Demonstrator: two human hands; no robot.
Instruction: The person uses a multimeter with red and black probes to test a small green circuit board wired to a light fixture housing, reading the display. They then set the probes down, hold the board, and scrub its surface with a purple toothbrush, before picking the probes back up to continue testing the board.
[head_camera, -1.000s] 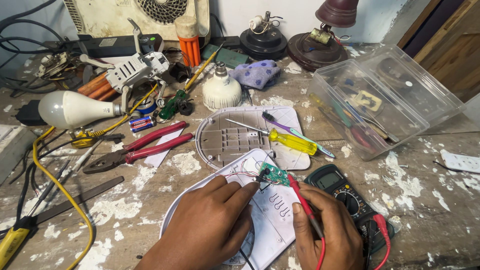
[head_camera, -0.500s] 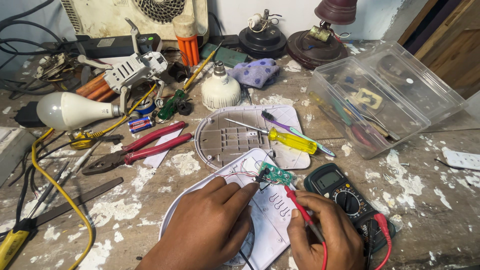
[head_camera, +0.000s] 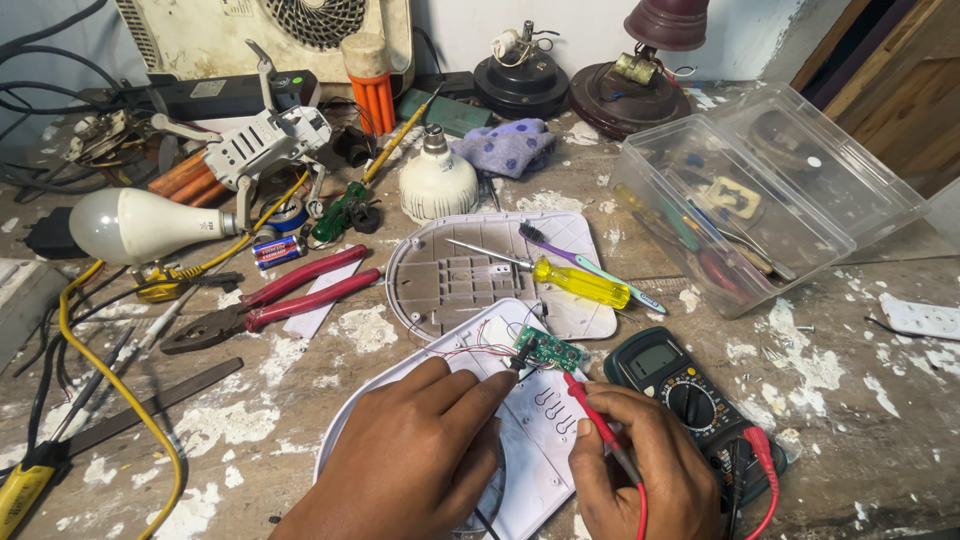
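While both hands grip probes, left hand (head_camera: 415, 455) black, right hand (head_camera: 640, 465) red probe (head_camera: 590, 420), a slip could short the small circuit board (head_camera: 547, 350).

A worn, paint-spattered worktop against a pale wall

The worktop (head_camera: 880, 400) is grey-brown wood flecked with white paint patches. Behind it rises a whitish wall (head_camera: 740, 30). At the far right stands a brown wooden panel (head_camera: 900, 90) with slanting grain. Light is even and soft, casting faint shadows.
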